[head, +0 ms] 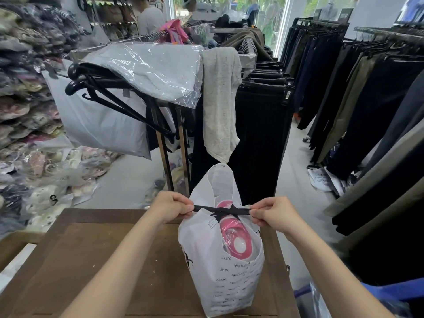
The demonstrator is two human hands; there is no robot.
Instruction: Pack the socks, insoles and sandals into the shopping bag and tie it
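Observation:
A white shopping bag (pixel 231 278) with black printed lettering stands upright on the brown wooden table (pixel 114 260). Pink sandals (pixel 234 237) wrapped in clear plastic show through its open top. A black ribbon (pixel 221 211) crosses the bag's mouth in a knot. My left hand (pixel 171 206) pinches the ribbon's left end, and my right hand (pixel 273 213) pinches its right end, so the ribbon is stretched taut between them. One bag handle (pixel 221 180) stands up behind the knot. Socks and insoles are hidden from view.
A clothes rack (pixel 174 138) with black hangers, plastic-wrapped garments and a grey towel (pixel 220 104) stands just beyond the table. Dark trousers (pixel 344 99) hang on racks to the right. Packaged goods are piled on the left (pixel 27 111). A person (pixel 149 17) stands far back.

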